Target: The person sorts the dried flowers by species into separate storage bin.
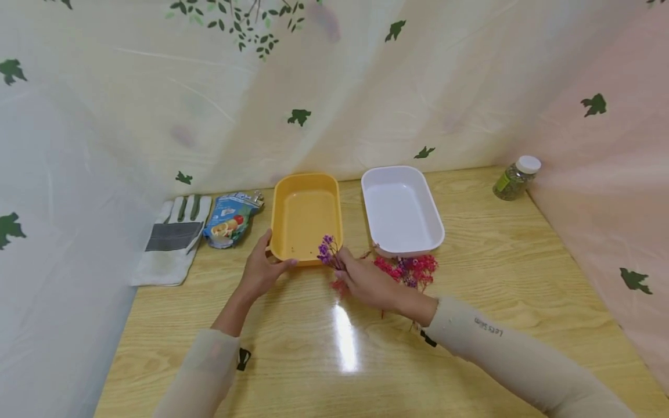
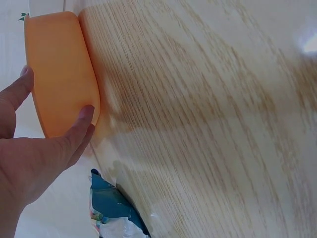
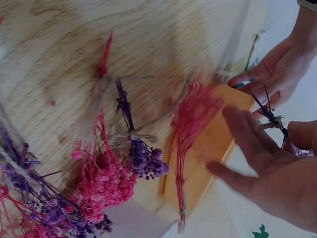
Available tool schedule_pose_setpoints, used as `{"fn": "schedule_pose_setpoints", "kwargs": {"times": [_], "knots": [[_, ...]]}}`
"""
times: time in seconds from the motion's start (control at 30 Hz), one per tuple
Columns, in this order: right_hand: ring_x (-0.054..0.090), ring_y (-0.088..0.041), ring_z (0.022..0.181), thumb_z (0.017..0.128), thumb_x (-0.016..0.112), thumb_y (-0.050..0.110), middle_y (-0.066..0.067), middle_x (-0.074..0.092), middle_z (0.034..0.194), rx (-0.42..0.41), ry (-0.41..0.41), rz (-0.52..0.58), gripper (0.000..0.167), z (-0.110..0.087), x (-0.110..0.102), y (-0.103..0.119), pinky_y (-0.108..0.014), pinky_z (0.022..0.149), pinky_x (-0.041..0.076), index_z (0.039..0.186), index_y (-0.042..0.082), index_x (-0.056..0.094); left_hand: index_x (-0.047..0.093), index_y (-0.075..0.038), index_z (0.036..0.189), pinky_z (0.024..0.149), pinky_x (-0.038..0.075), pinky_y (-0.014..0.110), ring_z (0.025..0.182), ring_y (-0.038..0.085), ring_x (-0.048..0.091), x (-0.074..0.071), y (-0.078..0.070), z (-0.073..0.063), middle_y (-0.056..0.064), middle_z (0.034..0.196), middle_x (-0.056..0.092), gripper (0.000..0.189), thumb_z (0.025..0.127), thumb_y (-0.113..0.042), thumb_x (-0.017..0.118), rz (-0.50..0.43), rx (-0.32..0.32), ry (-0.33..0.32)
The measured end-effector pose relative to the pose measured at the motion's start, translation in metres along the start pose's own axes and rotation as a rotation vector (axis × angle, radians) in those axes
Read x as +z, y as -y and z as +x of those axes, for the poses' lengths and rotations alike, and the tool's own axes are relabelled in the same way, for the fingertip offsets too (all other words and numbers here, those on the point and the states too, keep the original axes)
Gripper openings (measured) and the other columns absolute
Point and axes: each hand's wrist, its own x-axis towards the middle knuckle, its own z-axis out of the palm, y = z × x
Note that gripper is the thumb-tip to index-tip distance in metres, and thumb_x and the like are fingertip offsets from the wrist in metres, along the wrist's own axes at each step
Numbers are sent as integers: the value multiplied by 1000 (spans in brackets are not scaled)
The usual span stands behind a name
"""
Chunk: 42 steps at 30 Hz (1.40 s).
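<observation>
My left hand (image 1: 261,273) holds the near left corner of the yellow tray (image 1: 305,217), thumb along its front wall and fingers against its left side. In the left wrist view those fingertips rest on the tray's outer wall (image 2: 62,64). My right hand (image 1: 368,281) pinches a small bunch of purple dried flowers (image 1: 327,251) by its tied stems, over the tray's near right corner. A blurred pink bunch (image 3: 190,119) overlaps the tray in the right wrist view. More pink dried flowers (image 3: 109,186) and purple ones (image 3: 146,156), tied with twine, lie on the table.
A white tray (image 1: 402,212) stands right of the yellow one, behind the loose flowers. To the left are a blue packet (image 1: 230,217) with a clip and a white-and-grey glove (image 1: 175,238). A white-capped jar (image 1: 514,179) stands at the back right, near the curtain.
</observation>
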Motion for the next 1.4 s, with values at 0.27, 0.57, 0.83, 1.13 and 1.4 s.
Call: {"fn": "schedule_pose_setpoints", "kwargs": {"times": [0.27, 0.57, 0.83, 1.13, 1.4], "knots": [[50, -13, 63, 99, 54, 15, 6, 49, 67, -77, -104, -221, 9, -2, 7, -4, -32, 65, 49, 95, 11, 46, 11, -6, 154, 95, 51, 41, 127, 36, 46, 0, -1, 0, 16, 155, 25, 95, 85, -18, 75, -4, -6, 3], [46, -9, 60, 99, 54, 16, 5, 49, 69, -116, -141, -135, 8, 0, 0, 1, -22, 53, 41, 94, 13, 49, 12, -6, 154, 95, 51, 41, 127, 35, 46, 0, -1, 0, 16, 155, 25, 94, 85, -16, 75, -10, -1, -2], [52, -3, 56, 96, 59, 11, 3, 62, 76, -157, -216, 22, 4, 13, -12, 3, -20, 48, 47, 96, 12, 55, 11, -7, 155, 94, 52, 39, 127, 34, 47, 0, 0, 0, 15, 155, 26, 94, 85, -18, 74, -16, -1, 0], [64, -19, 73, 93, 62, 3, 1, 64, 81, -177, -240, 154, 4, 29, -15, -1, -21, 64, 55, 97, 5, 61, 11, -6, 154, 93, 53, 39, 128, 34, 46, 0, 0, -1, 15, 156, 25, 96, 84, -19, 75, -18, 5, -5], [63, -18, 67, 93, 63, 8, -2, 66, 78, -149, -278, 178, 7, 51, -21, 4, -23, 56, 52, 97, 3, 63, 11, -7, 155, 96, 51, 40, 128, 34, 45, 2, 1, 0, 14, 155, 26, 95, 85, -18, 75, -18, -9, -9]]}}
